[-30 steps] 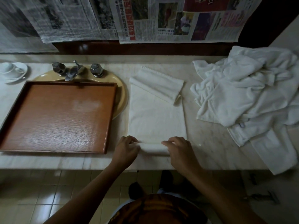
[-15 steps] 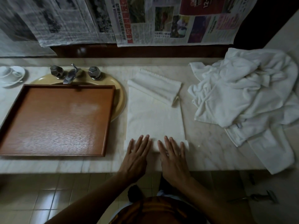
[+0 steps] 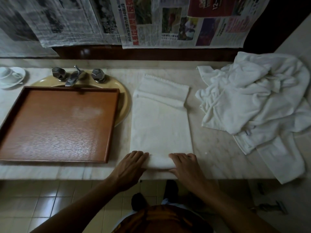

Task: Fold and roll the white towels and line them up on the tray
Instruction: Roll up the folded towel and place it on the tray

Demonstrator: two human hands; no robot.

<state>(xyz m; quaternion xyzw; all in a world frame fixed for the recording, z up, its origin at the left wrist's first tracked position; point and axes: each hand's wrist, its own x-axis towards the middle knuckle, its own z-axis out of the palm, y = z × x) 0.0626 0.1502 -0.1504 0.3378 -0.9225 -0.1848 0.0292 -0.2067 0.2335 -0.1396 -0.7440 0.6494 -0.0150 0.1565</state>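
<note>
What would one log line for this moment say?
towel: near end rolled | left hand: grips towel | right hand: grips towel | tray: no towels

Dim light falls on a pale marble counter [image 3: 218, 158] set against a wall hung with newspaper sheets [image 3: 185, 22] above a dark wooden band [image 3: 151, 54]. A yellow basin [image 3: 125, 98], a metal tap [image 3: 74, 77] and a cup and saucer [image 3: 11, 77] sit at left. Glossy beige floor tiles [image 3: 50, 199] lie below.

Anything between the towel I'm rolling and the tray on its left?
Nothing visible. The left hand and right hand grip the towel at its rolled near end; only a bare strip of counter lies between it and the tray. The tray's raised rim is all it must clear.
</note>
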